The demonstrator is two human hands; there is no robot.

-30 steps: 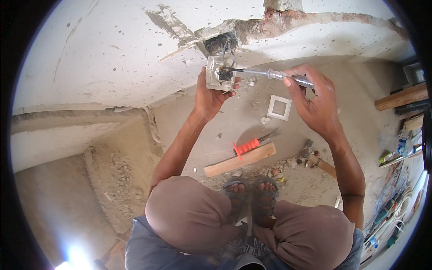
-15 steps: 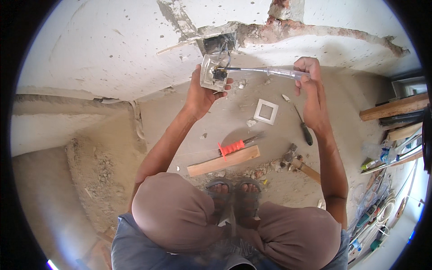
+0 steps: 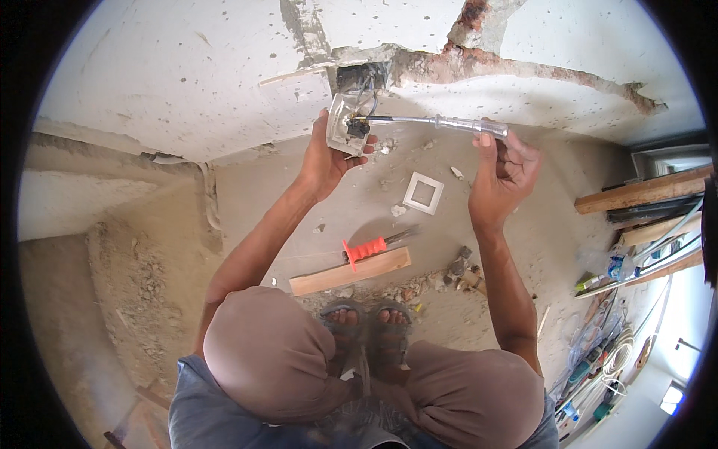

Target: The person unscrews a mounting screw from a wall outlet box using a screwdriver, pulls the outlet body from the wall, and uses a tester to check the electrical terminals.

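My left hand [image 3: 320,166] grips a white square electrical fitting [image 3: 339,129], its back with a black terminal block turned toward me. Grey wires [image 3: 372,88] run from it into a dark recess [image 3: 349,77] in the wall. In my right hand [image 3: 505,176], thumb and fingers close round the clear handle of a screwdriver [image 3: 460,124]. Its long shaft points left, and the tip meets the fitting by the terminals. Below, on the dusty floor, lies a white square frame [image 3: 412,191].
A red-gripped chisel [image 3: 366,249] rests by a wooden block [image 3: 348,272] before my sandalled feet. Beside my right forearm lies a hammer [image 3: 461,263], partly hidden. Planks [image 3: 643,187], coiled cable [image 3: 618,358] and a power tool [image 3: 587,365] crowd the right side. Rubble [image 3: 149,288] covers floor at left.
My right hand has turned, its fingers changing position on the screwdriver's handle. The view has shifted slightly, and my right forearm now covers the dark-handled screwdriver on the floor. My left hand keeps the fitting.
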